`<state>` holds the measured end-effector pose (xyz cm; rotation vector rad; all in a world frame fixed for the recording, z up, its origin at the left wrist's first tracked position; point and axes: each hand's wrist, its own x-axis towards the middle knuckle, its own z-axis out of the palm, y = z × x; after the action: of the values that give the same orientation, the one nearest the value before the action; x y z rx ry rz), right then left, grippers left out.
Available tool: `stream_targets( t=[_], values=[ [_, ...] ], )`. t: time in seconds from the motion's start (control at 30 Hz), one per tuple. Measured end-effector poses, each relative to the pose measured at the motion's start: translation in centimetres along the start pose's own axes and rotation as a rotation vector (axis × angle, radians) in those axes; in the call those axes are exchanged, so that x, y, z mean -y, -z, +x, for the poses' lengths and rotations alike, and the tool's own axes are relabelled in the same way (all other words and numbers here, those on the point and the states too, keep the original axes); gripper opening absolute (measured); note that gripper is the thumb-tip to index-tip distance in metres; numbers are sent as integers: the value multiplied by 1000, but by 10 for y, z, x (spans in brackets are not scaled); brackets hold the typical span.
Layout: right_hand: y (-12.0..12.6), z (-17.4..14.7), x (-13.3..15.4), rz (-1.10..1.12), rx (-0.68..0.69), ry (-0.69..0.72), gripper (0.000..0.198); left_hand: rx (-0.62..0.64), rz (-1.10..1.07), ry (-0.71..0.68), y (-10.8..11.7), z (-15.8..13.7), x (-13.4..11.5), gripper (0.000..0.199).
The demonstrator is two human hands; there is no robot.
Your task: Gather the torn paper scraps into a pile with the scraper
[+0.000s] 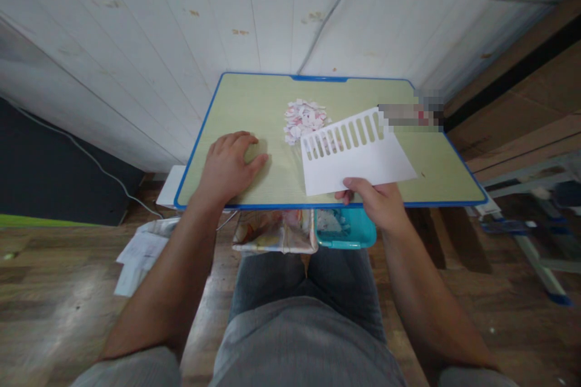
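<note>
My right hand (374, 199) pinches the near edge of a white sheet (351, 166), thumb on top and fingers curled beneath. A row of long rounded slots runs along the sheet's far side. Its far left corner reaches over a heap of small white paper scraps (303, 120) with pinkish marks, and some scraps show through the slots. My left hand (230, 163) rests palm down on the left part of the table, fingers apart, holding nothing. The light green table (263, 94) has a blue rim.
Below the table's front edge are a lined basket (276, 248) and a turquoise bin (347, 244) with pale bits inside. Papers (140, 254) lie at the left on the wooden floor. Cardboard boxes (531, 91) stand at the right. A blurred patch covers something at the table's back right.
</note>
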<state>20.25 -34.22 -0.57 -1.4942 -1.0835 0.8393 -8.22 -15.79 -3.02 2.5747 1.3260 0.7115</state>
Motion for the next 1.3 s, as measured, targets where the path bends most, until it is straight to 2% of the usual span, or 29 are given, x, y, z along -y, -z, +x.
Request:
stream_targets(
  t=[0.33, 0.5, 0.67, 0.83, 0.93, 1.1, 1.3],
  values=[
    [2, -2, -1, -25, 92, -9, 29, -10, 3, 1, 0, -1, 0, 41],
    [1, -2, 0, -19, 70, -13, 34, -13, -3, 3, 0, -1, -1, 41],
    [1, -2, -1, -31, 112, -10, 40, -9, -7, 4, 0, -1, -1, 42],
    [3, -2, -1, -18, 131, 2, 38, -10, -7, -5, -1, 0, 0, 43],
    [1, 0, -2, -33, 90, 13, 38, -3, -11, -2, 0, 0, 0, 42],
    [-1, 4, -9, -6, -60, 60, 38, -4, -7, 9, 1, 0, -2, 39],
    [1, 4, -16, -16, -28, 63, 37, -12, -7, -2, 0, -1, -1, 40]
  ],
)
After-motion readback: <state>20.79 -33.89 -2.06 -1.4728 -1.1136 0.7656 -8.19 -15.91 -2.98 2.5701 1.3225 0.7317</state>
